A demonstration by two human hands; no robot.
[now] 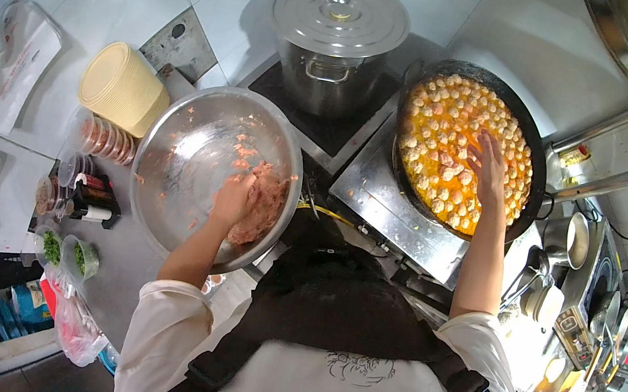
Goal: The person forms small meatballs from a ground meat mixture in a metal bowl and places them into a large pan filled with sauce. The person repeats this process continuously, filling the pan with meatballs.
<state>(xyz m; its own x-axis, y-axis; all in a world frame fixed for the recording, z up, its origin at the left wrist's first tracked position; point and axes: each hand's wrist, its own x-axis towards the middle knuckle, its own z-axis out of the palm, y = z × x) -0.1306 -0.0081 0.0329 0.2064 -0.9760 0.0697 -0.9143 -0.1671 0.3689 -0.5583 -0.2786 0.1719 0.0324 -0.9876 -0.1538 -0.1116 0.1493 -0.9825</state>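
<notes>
Pink minced meat (265, 208) lies inside a steel bowl (179, 151), toward its right; pale meatballs (448, 159) crowd orange liquid (453, 130) in a black pan (542, 156) farther right.

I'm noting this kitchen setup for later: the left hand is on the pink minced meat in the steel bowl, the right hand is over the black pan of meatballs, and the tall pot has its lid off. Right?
Not quite: the head view shows the lid on the tall pot. The rest is right.
</notes>
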